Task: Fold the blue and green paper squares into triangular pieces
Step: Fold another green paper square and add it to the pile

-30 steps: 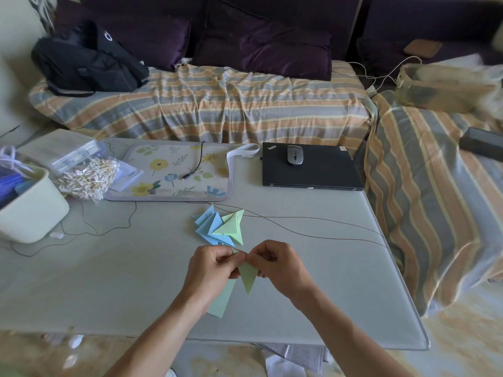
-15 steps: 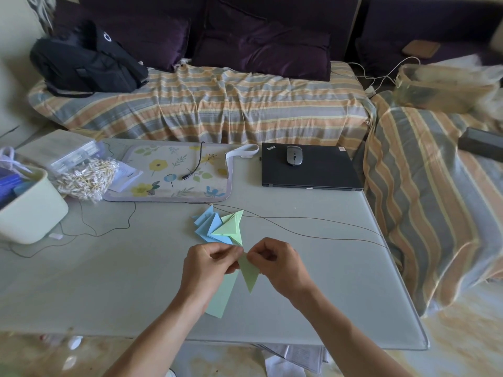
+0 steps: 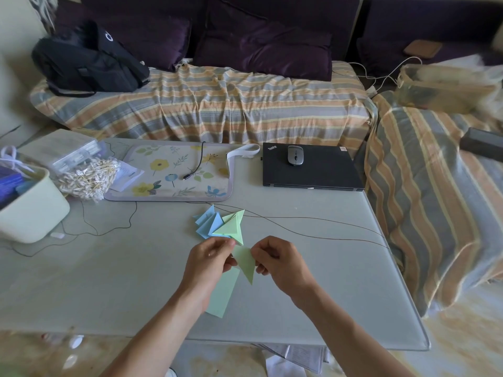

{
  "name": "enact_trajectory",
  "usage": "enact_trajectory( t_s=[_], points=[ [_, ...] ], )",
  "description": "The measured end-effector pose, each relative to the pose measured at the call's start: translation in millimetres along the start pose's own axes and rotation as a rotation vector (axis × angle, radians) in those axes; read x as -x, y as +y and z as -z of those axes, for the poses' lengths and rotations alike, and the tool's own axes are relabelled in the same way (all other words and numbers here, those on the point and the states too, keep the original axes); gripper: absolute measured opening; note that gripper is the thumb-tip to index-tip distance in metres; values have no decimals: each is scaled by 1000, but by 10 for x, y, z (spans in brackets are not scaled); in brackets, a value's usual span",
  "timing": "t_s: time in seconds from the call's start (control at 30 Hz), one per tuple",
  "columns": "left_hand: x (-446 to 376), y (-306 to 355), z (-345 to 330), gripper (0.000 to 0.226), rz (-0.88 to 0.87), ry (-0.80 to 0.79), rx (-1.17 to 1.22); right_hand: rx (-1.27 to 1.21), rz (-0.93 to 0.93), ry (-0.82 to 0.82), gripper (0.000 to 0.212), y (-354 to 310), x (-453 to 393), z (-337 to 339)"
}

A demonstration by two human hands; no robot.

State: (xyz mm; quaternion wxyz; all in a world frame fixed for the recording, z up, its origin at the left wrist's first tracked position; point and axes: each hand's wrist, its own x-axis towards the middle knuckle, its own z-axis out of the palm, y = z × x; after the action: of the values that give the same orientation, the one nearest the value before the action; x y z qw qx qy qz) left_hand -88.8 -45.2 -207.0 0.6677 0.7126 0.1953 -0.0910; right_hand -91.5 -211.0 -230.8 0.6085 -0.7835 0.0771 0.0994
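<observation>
Green paper (image 3: 245, 262) pinched between left hand (image 3: 209, 263) and right hand (image 3: 280, 261).

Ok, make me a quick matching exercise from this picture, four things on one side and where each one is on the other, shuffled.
Things:
1. mouse
2. backpack
3. green paper
4. folded pieces

Places:
A. on the striped sofa cover
B. on the table, beyond the hands
C. on the closed laptop
D. held between both hands

Pairs: 1-C, 2-A, 3-D, 4-B

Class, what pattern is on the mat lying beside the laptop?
Flowers and leaves in yellow, blue and green on the pale mat, seen in the head view.
</observation>
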Motion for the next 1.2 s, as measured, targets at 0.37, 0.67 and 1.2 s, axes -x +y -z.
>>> enact_trajectory(
  t_s=[0.37,0.67,1.2],
  points=[
    [-66,-6,-10,35,141,-70,137,5,-28,83,14,-5,-3,29],
    [-5,17,-13,7,41,-77,-26,30,-27,69,16,-36,12,6],
    [29,38,-13,19,-53,-158,-39,11,-18,24,14,-32,35,-8]
  ],
)
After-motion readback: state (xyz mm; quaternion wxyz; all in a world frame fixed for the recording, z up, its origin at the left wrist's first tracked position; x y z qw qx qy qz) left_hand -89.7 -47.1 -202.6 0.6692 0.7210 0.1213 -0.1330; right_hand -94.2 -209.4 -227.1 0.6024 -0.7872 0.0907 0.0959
